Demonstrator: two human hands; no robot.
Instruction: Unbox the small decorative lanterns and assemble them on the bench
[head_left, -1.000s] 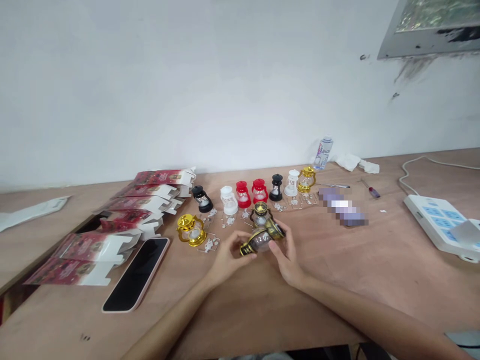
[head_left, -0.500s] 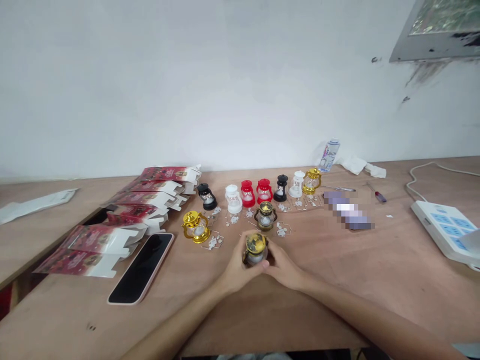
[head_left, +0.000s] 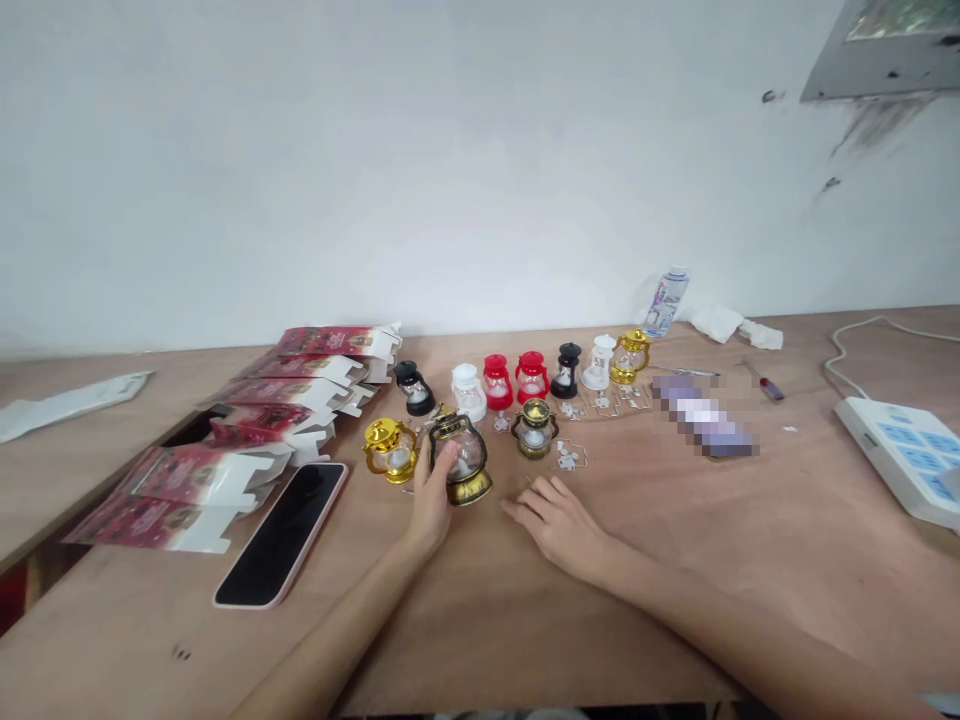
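Note:
My left hand [head_left: 431, 505] is closed around a black-and-gold miniature lantern [head_left: 469, 465], tilted, with its clear globe and base showing. My right hand [head_left: 562, 530] rests low over the table, palm down with fingers curled. A thin wire bit shows by its fingertips, but whatever they grip is hidden. Just beyond it stands a bronze-coloured lantern [head_left: 535, 430], with a wire handle and small white parts [head_left: 571, 455] beside it. Left of the held lantern sits a shiny gold lantern [head_left: 390, 452]. Behind is a row of small lanterns, including a red lantern [head_left: 531, 378] and a white lantern [head_left: 469, 393].
Flattened red-and-white boxes [head_left: 184, 485] overlap at the left, with a phone [head_left: 281, 535] in front. Towards the right lie a blurred purple item [head_left: 701, 415], a screwdriver [head_left: 770, 388] and a white power strip [head_left: 904, 455]. A bottle [head_left: 667, 300] and tissues [head_left: 716, 322] are near the wall.
Both hands held the lantern together before. Now my left hand alone has it, farther left and tilted, while my right hand has let go and come down to the table.

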